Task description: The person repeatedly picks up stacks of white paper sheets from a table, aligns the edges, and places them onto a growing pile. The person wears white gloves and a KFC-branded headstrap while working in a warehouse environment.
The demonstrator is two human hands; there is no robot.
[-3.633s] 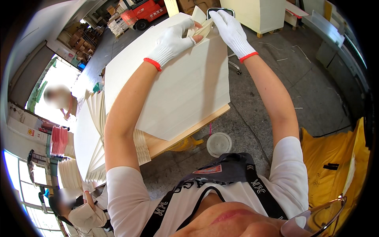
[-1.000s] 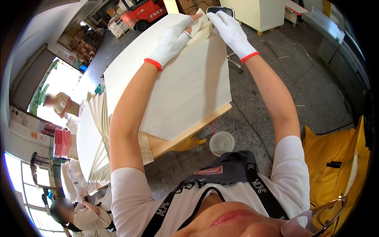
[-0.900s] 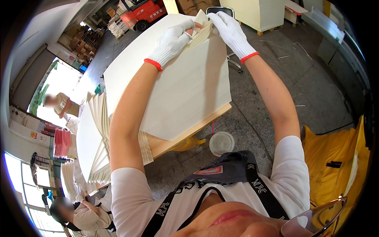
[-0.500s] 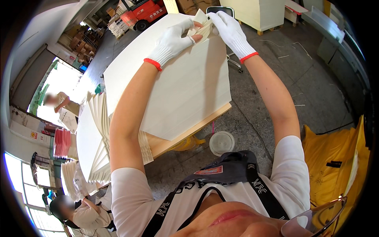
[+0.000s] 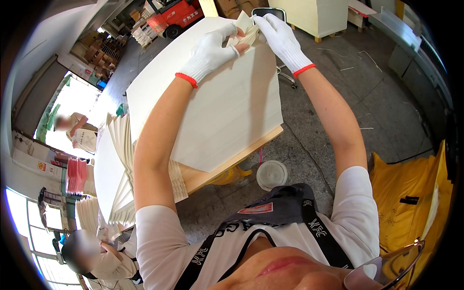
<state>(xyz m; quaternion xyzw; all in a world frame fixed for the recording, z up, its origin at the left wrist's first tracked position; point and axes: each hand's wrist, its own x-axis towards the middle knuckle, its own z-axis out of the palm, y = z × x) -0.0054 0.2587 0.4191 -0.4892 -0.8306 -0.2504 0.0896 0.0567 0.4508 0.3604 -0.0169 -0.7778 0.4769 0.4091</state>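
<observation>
Large white paper sheets [image 5: 231, 104] lie stacked across the table in front of me. At the far right corner of the stack, several sheet corners [image 5: 250, 38] are bent up and fanned. My left hand [image 5: 212, 52], in a white knit glove with red cuff and bare thumb and fingertip, is curled round the left side of these corners. My right hand [image 5: 279, 37], in a matching glove, pinches their right edge; its fingertips are partly hidden. Both arms reach far forward over the stack.
A wooden board edge [image 5: 237, 153] shows under the stack. More fanned sheets [image 5: 123, 169] lie left. A round whitish tub [image 5: 271, 175] stands on the floor, near yellow cloth [image 5: 411, 193]. A chair [image 5: 268, 13] and red forklift [image 5: 174, 18] are beyond; two people work at left.
The bent corners have shifted slightly between my hands, which stay nearly in place. At left, the standing person's arm and the nearer person's head have moved.
</observation>
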